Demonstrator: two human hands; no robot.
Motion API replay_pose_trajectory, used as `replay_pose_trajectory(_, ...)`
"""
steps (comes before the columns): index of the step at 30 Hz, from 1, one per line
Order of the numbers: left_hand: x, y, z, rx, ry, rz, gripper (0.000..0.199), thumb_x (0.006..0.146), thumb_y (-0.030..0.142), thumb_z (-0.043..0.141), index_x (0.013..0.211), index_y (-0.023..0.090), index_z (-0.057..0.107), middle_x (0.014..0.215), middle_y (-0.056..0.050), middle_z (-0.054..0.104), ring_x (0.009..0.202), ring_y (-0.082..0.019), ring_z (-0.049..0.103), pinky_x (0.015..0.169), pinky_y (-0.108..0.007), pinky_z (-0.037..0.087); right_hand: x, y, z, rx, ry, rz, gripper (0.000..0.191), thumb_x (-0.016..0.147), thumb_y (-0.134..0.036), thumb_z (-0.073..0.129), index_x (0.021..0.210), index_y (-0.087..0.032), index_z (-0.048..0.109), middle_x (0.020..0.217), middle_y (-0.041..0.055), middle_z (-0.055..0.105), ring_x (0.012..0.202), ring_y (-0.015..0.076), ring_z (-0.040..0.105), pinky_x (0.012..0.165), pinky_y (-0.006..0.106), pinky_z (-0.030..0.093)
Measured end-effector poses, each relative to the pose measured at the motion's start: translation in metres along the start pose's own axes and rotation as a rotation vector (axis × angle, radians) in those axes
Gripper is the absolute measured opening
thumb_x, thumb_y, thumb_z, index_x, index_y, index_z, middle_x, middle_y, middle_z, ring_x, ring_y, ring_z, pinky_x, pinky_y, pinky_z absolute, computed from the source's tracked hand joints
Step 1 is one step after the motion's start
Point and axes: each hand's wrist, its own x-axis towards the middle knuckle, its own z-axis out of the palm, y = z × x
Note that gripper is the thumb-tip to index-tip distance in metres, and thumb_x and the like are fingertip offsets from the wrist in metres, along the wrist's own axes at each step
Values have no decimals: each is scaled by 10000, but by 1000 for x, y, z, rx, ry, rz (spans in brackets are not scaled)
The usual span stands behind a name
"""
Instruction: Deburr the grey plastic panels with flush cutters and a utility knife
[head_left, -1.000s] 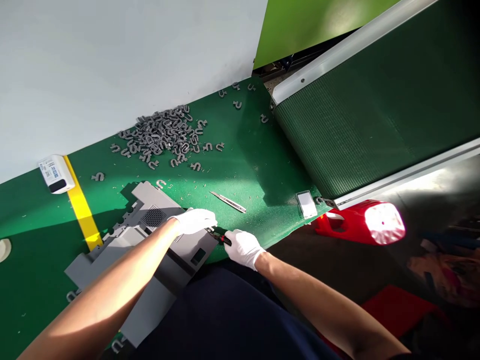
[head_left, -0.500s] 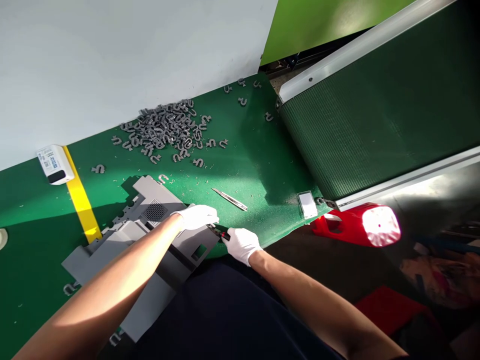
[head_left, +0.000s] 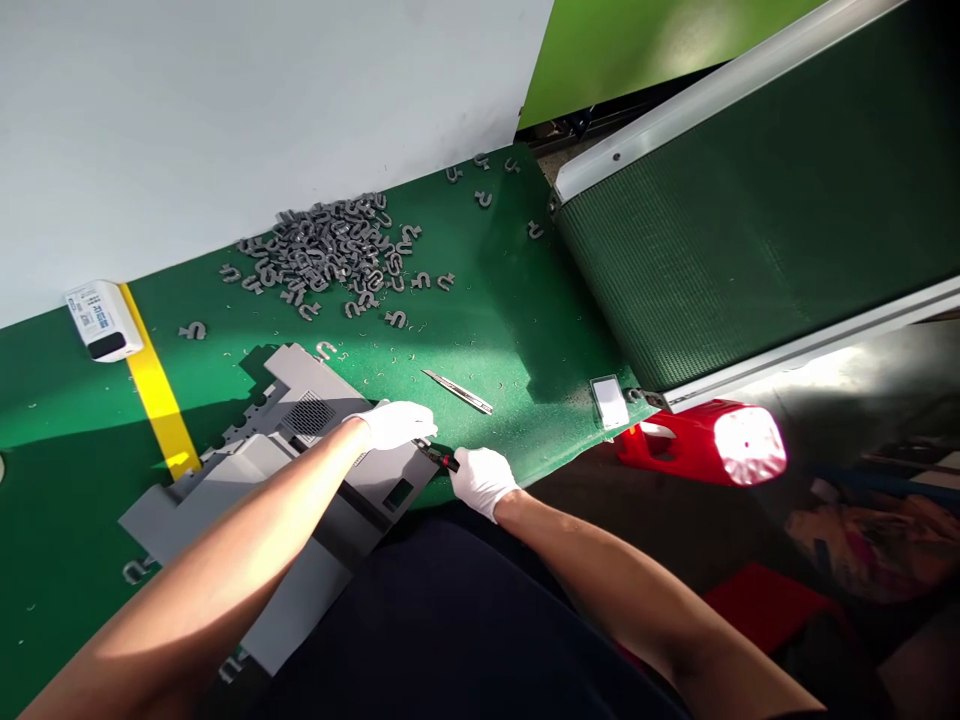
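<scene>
The right hand (head_left: 484, 482) is gripping pliers (head_left: 441, 459), fingers curled around the handles. The left hand (head_left: 397, 425) is pinching a small grey clip (head_left: 425, 439) over the grey panel (head_left: 315, 490). Beyond, a knife (head_left: 459, 392) is lying near a clip pile (head_left: 330, 245).

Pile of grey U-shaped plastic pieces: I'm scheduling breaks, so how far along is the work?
Pale slivers on the green tabletop suggest some trimming done. The white-gloved right hand holds a black-and-red tool near the left hand. The pile seems left, though finished pieces can't be told apart.
</scene>
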Motion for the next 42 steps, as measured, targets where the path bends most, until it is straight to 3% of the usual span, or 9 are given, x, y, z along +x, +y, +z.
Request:
replay_pose_trajectory(7, -4, 7, -4, -32, -15, -6, 360, 1044, 408, 425, 833, 201, 631, 995, -90, 739, 864, -215, 624, 827, -334, 462, -1, 1, -7, 11, -6, -6, 269, 993, -403, 550, 1057, -230, 745, 985, 107, 796, 949, 274, 758, 793, 338, 523)
replay_pose_trajectory(14, -5, 5, -5, 44, -29, 64, 360, 1061, 361, 420, 890, 189, 687, 1015, -80, 744, 920, -216, 660, 870, -313, 478, -4, -3, -14, 38, -20, -32, 220, 881, -246, 604, 1061, -211, 725, 1039, 111, 778, 952, 280, 751, 769, 341, 527)
replay_pose_trajectory(24, -6, 13, -8, -11, -45, 16, 357, 1056, 386, 426, 849, 177, 630, 1000, -85, 718, 907, -219, 612, 876, -337, 460, -6, -15, -15, 34, -20, 5, 221, 919, -264, 589, 1075, -191, 729, 1040, 135, 790, 985, 289, 757, 813, 351, 537)
replay_pose_trajectory(33, -6, 20, -10, -113, -3, -25, 314, 1023, 352, 452, 809, 192, 618, 943, -94, 717, 833, -226, 593, 825, -353, 461, 4, -11, -13, 50, -25, 29, 242, 973, -371, 581, 1029, -215, 758, 971, 134, 801, 943, 297, 765, 817, 365, 528)
replay_pose_trajectory(36, -10, 25, -21, -202, 89, -53, 328, 1014, 366, 483, 786, 194, 643, 936, -85, 737, 837, -223, 620, 837, -352, 474, 7, -4, -18, 118, -15, 70, 286, 999, -443, 557, 1023, -230, 747, 998, 114, 803, 962, 271, 758, 813, 335, 512)
replay_pose_trajectory(38, -17, 21, -41, -259, 212, -120, 385, 1031, 433, 461, 837, 189, 687, 973, -77, 753, 882, -223, 649, 865, -354, 491, 8, 2, -25, 182, -4, 100, 296, 1014, -451, 528, 1023, -234, 729, 1005, 86, 802, 945, 235, 750, 783, 298, 497)
replay_pose_trajectory(40, -28, 6, -69, -315, 430, -262, 466, 1043, 525, 421, 993, 182, 733, 1051, -81, 767, 936, -229, 672, 885, -359, 515, 9, 7, -34, 245, 5, 129, 288, 1021, -421, 497, 998, -230, 710, 968, 60, 795, 888, 204, 739, 737, 271, 484)
replay_pose_trajectory(42, -40, -21, -100, -330, 744, -422, 523, 1033, 553, 435, 1288, 174, 688, 1237, -108, 750, 1046, -241, 684, 930, -363, 528, 12, 8, -43, 298, 2, 149, 292, 1018, -408, 481, 945, -226, 698, 903, 48, 781, 812, 191, 722, 683, 262, 476)
